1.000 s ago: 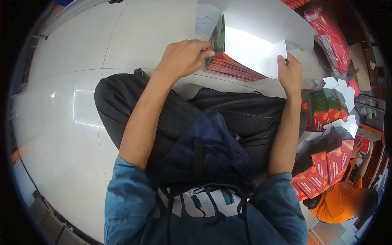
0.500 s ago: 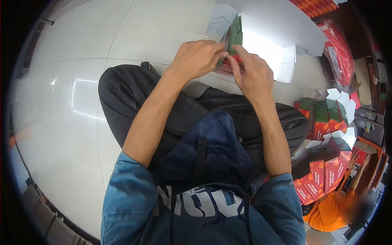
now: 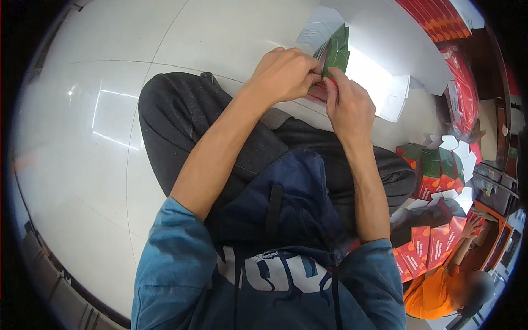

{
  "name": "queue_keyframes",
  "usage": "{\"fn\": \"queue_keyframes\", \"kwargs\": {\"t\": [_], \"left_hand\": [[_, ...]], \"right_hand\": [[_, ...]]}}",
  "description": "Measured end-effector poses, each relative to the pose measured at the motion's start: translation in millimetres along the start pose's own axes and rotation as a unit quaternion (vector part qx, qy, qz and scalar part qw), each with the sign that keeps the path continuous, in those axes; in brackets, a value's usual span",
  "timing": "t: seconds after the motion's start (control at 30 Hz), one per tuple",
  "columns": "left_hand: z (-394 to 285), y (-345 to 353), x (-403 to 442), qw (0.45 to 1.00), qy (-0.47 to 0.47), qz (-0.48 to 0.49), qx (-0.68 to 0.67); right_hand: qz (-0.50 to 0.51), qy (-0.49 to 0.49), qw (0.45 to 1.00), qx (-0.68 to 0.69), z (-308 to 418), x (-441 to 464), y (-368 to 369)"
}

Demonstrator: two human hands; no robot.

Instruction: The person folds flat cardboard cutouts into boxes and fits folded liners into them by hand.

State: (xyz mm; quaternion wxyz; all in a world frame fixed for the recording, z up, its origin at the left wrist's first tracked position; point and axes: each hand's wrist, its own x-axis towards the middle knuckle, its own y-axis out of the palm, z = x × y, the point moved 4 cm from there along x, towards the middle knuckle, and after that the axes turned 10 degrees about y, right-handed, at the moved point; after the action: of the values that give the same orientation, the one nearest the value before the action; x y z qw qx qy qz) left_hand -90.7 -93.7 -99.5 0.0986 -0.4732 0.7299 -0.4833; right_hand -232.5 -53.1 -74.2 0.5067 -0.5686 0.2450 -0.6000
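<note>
While fingers pinch the green flap [image 3: 337, 48], both hands, left [image 3: 290, 76] and right [image 3: 352, 110], stay close together.

Open floor [image 3: 99, 165] left, boxes [image 3: 432, 236] blocking right

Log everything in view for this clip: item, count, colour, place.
Open carton: one, white inside with green end flap, in front of the hands
Cartons beneath: several, red-edged, stacked
Set-up boxes: several, red and green, floor at right
Stacked cartons: several, red and orange, upper right
Plastic-wrapped pack: one, red, right
Tiled floor: one, pale, left and beyond
Co-worker: one, orange top, lower right
Left hand: one, bare, pinching the carton's near edge
Right hand: one, bare, beside it, fingertips partly hidden
</note>
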Motion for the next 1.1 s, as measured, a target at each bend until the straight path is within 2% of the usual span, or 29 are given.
{"fn": "queue_keyframes", "kwargs": {"t": [0.17, 0.37, 0.47, 0.53, 0.6, 0.67, 0.77, 0.8, 0.93, 1.1], "left_hand": [[0.5, 2.0, 0.2, 0.999, 0.023, 0.004, 0.037], [-0.8, 0.5, -1.1, 0.997, 0.048, 0.006, 0.059], [-2.0, -0.6, -3.1, 0.997, 0.074, -0.02, 0.004], [-4.0, -2.6, -4.9, 0.996, 0.073, -0.032, -0.04], [-7.2, -2.2, -5.6, 0.996, 0.05, -0.026, -0.075], [-6.7, 2.6, -5.6, 0.993, 0.061, -0.035, -0.095], [-7.6, 7.9, -3.9, 0.992, 0.059, -0.032, -0.109], [-7.1, 7.9, -3.8, 0.992, 0.054, -0.03, -0.109], [-3.4, 6.1, -3.2, 0.992, 0.02, -0.038, -0.123], [-6.6, 5.6, -3.5, 0.992, 0.017, -0.038, -0.12]], "right_hand": [[0.039, 0.013, 0.999, -0.021, 7.3, 1.4, -1.5], [0.111, -0.023, 0.991, -0.074, 9.5, 3.2, 5.0], [0.173, 0.009, 0.985, 0.003, -5.4, 4.0, 8.6], [0.228, 0.088, 0.961, 0.131, -10.0, 9.4, -2.9], [0.236, 0.162, 0.937, 0.199, -15.5, 21.1, -10.3], [0.199, 0.24, 0.928, 0.204, -26.9, 38.5, -9.2], [0.23, 0.21, 0.943, 0.12, -19.4, 62.7, -1.1], [0.208, 0.151, 0.964, 0.06, -21.6, 64.8, 11.7], [0.184, 0.216, 0.958, 0.046, -24.2, 70.8, 33.1], [0.194, 0.206, 0.958, 0.05, -24.2, 65.3, 38.9]]}}
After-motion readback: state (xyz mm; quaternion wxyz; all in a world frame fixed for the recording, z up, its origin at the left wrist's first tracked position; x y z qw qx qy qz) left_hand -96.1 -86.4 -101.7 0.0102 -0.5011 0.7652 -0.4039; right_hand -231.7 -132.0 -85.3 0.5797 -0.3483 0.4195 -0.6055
